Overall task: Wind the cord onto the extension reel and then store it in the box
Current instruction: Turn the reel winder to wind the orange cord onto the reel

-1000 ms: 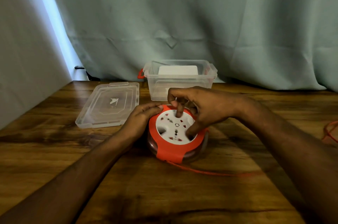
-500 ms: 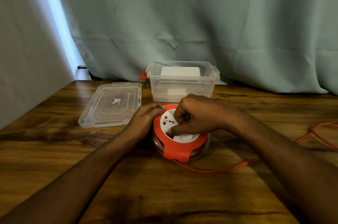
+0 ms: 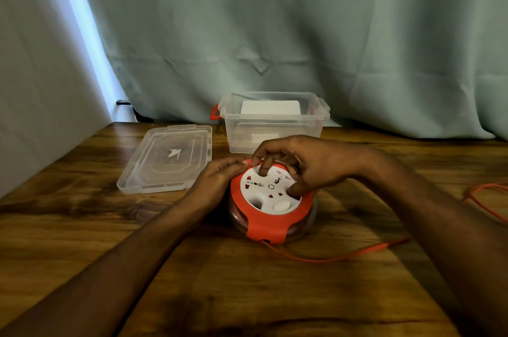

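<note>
1. Step in hand: winding, judging by the layout. The extension reel (image 3: 270, 203) sits flat on the table (image 3: 82, 226), centre of view, with the box (image 3: 275, 123) just beyond it at 12 o'clock.
2. Left hand (image 3: 217, 181): laid flat against the reel's orange rim at about 10 o'clock, fingers extended. It braces the rim and isn't closed around anything.
3. Right hand (image 3: 305, 163): curled over the white socket face, with one finger poked into a recess near 12 o'clock and the thumb pressed in around 3 o'clock. So it grips the rotating disc, looks like a crank hold.
4. Cord (image 3: 330, 257): leaves the reel at 6 o'clock, runs along the table toward 3 o'clock, and more slack is looped at the far right edge. Winding isn't finished.
5. Next move calls for: the left hand pins the housing while the right turns the disc, until the slack is taken in. Watch the cord for snags on the table edge.
6. After that: lift the reel into the box, which is open. There is something white inside, can't tell what. The lid (image 3: 167, 156) lies at 10 o'clock from the reel, apart from the box.
</note>
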The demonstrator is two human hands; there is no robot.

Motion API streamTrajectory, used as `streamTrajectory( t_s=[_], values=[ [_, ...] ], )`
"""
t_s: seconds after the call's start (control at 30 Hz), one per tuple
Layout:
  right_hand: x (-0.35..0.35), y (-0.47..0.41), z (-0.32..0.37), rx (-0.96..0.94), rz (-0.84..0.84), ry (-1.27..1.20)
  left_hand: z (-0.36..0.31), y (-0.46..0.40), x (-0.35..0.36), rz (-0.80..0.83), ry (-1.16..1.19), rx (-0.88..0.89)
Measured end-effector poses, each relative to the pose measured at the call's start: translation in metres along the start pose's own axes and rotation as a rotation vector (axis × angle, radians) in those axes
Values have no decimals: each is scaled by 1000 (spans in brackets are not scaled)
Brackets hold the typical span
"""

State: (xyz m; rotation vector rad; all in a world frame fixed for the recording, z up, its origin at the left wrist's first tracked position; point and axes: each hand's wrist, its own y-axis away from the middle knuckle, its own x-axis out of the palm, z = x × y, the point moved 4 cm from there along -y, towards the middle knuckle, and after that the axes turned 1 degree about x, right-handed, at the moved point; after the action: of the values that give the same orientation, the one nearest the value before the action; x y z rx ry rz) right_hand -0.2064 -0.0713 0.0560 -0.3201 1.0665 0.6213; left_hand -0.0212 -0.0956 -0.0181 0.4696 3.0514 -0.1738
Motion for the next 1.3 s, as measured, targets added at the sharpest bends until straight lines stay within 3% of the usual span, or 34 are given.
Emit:
streamTrajectory(
  t_s=[0.13,0.53,0.93,1.07,1.2,1.3],
  values=[
    [0,1,-2,19,-4,-48,-1,2,-1,-20,-12,16],
    [7,-1,7,54,-148,238,-1,0,-2,-59,-24,31],
    [18,-7,15,9,-169,360,-1,-1,-2,-39,-40,30],
    [18,-5,22,-6,-147,312,-1,-1,-2,-21,-57,32],
    [6,-1,26,-60,-229,186,1,-3,-4,-25,-64,41],
    [-4,1,21,-75,-170,78,3,-3,-4,-19,-48,37]
  ],
)
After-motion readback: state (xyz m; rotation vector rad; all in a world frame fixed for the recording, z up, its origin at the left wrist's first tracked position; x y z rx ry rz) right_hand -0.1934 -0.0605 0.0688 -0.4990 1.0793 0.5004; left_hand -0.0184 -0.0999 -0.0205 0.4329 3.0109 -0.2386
